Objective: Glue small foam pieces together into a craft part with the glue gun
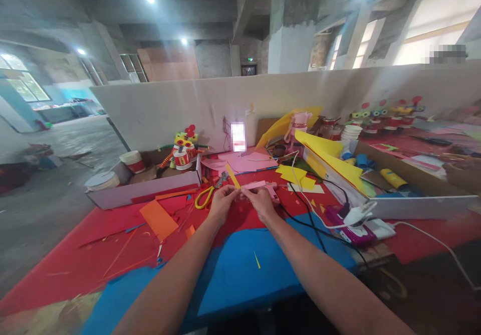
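Between my two hands, over the middle of the table, is a narrow yellow paper strip (232,175). My left hand (224,200) pinches its lower end, fingers closed. My right hand (260,201) is also closed, its fingertips meeting the strip's lower end beside the left ones. Just left of my left hand lie yellow-handled scissors (204,198). A pink object (273,190), partly hidden, sits behind my right hand. Yellow paper pieces (296,176) lie to the right, and pink paper sheets (244,161) lie beyond my hands. An orange paper piece (159,219) rests at the left.
A box (150,190) holding paper cups stands left, near a cup figure (183,155). On the right are a box (421,207) of coloured rolls and a purple power strip (351,229) with trailing cables. Blue material (240,270) covers the near edge. A white partition (165,104) stands behind.
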Tool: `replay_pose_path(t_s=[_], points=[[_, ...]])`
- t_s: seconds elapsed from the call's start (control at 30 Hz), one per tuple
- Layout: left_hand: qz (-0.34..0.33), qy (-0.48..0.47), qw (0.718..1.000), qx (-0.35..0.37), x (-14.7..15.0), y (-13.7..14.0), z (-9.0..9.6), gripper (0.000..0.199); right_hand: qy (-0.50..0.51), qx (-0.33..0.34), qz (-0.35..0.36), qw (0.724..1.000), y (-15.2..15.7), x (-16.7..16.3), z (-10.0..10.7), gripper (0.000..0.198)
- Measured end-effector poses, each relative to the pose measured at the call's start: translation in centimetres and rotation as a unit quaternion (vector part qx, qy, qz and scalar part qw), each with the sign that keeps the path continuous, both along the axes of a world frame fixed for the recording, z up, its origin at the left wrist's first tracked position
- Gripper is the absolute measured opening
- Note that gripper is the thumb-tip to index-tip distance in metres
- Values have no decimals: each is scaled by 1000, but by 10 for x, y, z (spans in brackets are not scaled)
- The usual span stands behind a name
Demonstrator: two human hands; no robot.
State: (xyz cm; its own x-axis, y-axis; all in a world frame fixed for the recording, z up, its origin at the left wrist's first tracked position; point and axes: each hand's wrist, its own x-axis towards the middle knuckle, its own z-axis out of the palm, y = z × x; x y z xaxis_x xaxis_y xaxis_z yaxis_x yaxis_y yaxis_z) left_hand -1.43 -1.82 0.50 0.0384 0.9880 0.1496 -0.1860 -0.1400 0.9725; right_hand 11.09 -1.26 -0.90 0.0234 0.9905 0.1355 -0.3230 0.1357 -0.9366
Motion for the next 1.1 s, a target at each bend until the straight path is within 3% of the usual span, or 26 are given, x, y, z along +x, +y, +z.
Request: replay_pose_path(t_s=[0.23,0.43,0.57,0.77,0.9,1.1], points=[[37,29,999,2,2,-1,0,30,-148,59,-87,983,6,6,-7,23],[51,35,998,12,3,-1,0,28,-168,70,-89,979,8,5,-8,24],[49,16,999,1,1,0,1,27,-137,67,-60,986,7,7,-3,26],[8,-86,995,-40,-5,2,3,32,9,28,114,993,6,12,4,29],[-19,-93,995,-36,-5,1,5,30,89,-19,138,986,6,11,2,34],[-22,-72,996,-39,-5,0,4,27,120,-41,137,982,3,8,1,37]])
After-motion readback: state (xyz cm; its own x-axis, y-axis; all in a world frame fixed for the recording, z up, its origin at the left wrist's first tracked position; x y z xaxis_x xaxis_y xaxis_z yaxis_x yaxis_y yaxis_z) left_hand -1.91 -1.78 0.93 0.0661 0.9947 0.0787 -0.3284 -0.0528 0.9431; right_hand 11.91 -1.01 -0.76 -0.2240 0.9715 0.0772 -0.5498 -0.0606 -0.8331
